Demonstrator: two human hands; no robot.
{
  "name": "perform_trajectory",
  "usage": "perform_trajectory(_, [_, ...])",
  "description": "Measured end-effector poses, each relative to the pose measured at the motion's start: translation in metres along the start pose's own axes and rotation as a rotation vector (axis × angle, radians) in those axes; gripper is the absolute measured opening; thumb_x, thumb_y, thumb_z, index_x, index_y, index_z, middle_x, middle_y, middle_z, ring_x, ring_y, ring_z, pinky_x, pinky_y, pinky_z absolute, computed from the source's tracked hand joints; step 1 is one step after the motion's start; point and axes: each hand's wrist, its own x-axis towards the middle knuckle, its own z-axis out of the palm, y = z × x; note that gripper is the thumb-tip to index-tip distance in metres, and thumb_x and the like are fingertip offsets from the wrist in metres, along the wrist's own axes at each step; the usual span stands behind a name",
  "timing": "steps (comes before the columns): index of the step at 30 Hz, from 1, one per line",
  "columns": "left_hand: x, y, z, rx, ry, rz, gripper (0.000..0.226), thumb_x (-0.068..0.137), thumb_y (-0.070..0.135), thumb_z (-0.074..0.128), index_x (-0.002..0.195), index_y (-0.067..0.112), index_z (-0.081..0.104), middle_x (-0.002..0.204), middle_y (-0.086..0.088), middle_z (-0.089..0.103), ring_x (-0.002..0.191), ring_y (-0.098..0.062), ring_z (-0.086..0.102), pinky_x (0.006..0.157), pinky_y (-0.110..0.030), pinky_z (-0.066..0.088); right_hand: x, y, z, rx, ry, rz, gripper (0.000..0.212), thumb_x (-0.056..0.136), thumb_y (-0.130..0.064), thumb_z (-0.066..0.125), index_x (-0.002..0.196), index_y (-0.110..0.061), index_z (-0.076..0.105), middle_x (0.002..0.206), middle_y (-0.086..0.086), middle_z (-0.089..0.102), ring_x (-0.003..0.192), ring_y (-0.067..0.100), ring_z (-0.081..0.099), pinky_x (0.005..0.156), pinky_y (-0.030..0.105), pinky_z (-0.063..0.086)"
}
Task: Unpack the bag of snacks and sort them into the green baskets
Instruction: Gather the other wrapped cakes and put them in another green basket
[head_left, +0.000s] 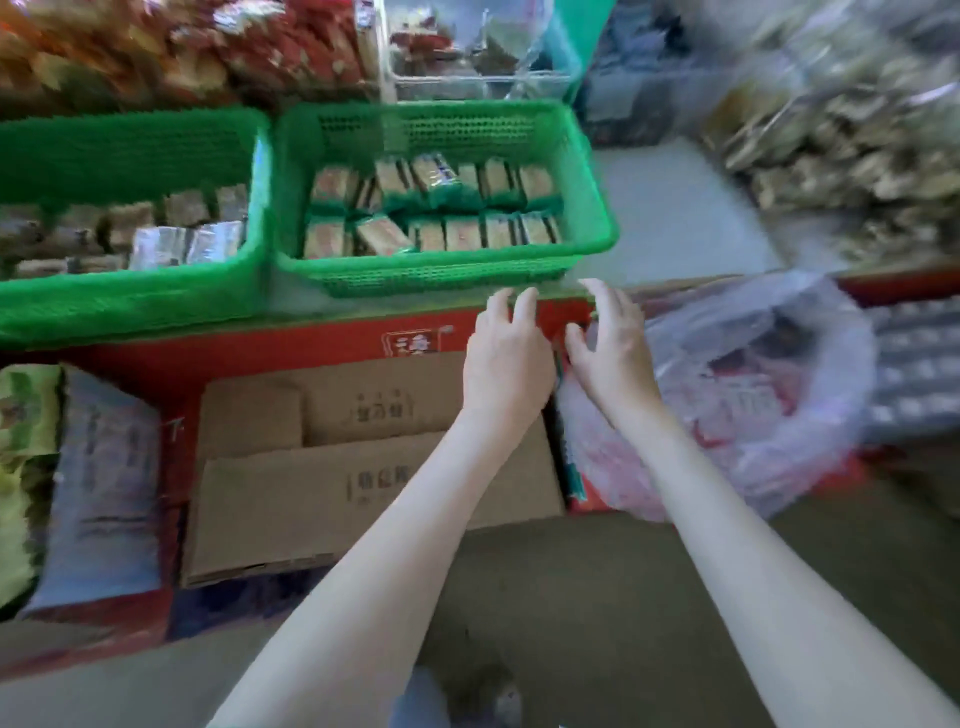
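The left basket (130, 312) and right basket (441, 280) stand side by side behind the carton (311, 493), packets (431, 208) in each. My left hand (506, 358) and right hand (608, 353) hang close together over the carton's far edge, just before the right basket. The bag (753, 389) lies right of my hands, beside the carton.

The left green basket (124, 306) is running off the picture's left edge, and the packets (171, 228) inside it are blurring too much for labels to read. The clear bag (810, 364) is veiling its red contents, and the heap (857, 130) at upper right is smearing into shapeless streaks
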Motion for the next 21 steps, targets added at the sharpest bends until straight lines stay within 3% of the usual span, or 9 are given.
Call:
perform_trajectory(4, [0.021, 0.087, 0.062, -0.021, -0.11, 0.071, 0.048, 0.088, 0.006, 0.052, 0.135, 0.003, 0.049, 0.125, -0.022, 0.052, 0.104, -0.042, 0.054, 0.085, -0.048, 0.047, 0.001, 0.098, -0.075, -0.036, 0.063, 0.136, 0.046, 0.08, -0.007, 0.056, 0.124, 0.009, 0.053, 0.115, 0.027, 0.059, 0.108, 0.045, 0.053, 0.095, 0.037, 0.031])
perform_trajectory(9, [0.07, 0.172, 0.147, 0.01, -0.18, 0.092, 0.053, 0.093, 0.013, 0.047, 0.145, 0.015, 0.038, 0.125, -0.018, 0.048, 0.11, -0.038, 0.049, 0.088, -0.045, 0.042, 0.026, 0.207, -0.14, -0.031, 0.076, 0.28, 0.049, 0.092, -0.006, 0.055, 0.139, -0.001, 0.04, 0.136, 0.02, 0.045, 0.127, 0.034, 0.038, 0.107, 0.041, 0.032])
perform_trajectory(11, [0.097, 0.202, 0.187, 0.033, -0.223, 0.102, 0.055, 0.095, 0.014, 0.045, 0.148, 0.017, 0.031, 0.128, -0.017, 0.046, 0.112, -0.037, 0.048, 0.089, -0.044, 0.043, 0.044, 0.254, -0.162, -0.053, 0.081, 0.317, 0.053, 0.094, -0.01, 0.053, 0.143, -0.006, 0.035, 0.143, 0.017, 0.038, 0.133, 0.029, 0.032, 0.109, 0.036, 0.029])
perform_trajectory(17, [0.173, 0.271, 0.3, 0.102, -0.332, 0.088, 0.055, 0.097, 0.012, 0.04, 0.15, 0.019, 0.025, 0.13, -0.017, 0.044, 0.109, -0.036, 0.048, 0.088, -0.041, 0.042, 0.115, 0.385, -0.221, -0.105, 0.007, 0.413, 0.055, 0.094, -0.01, 0.054, 0.144, -0.009, 0.033, 0.14, 0.018, 0.037, 0.126, 0.033, 0.035, 0.102, 0.04, 0.035])
perform_trajectory(21, [0.213, 0.296, 0.361, 0.218, -0.395, 0.029, 0.059, 0.099, 0.017, 0.04, 0.153, 0.023, 0.016, 0.148, -0.023, 0.027, 0.127, -0.039, 0.038, 0.1, -0.045, 0.037, 0.158, 0.455, -0.24, -0.128, -0.074, 0.462, 0.061, 0.093, -0.013, 0.058, 0.147, -0.008, 0.029, 0.141, 0.021, 0.037, 0.127, 0.036, 0.034, 0.104, 0.042, 0.031])
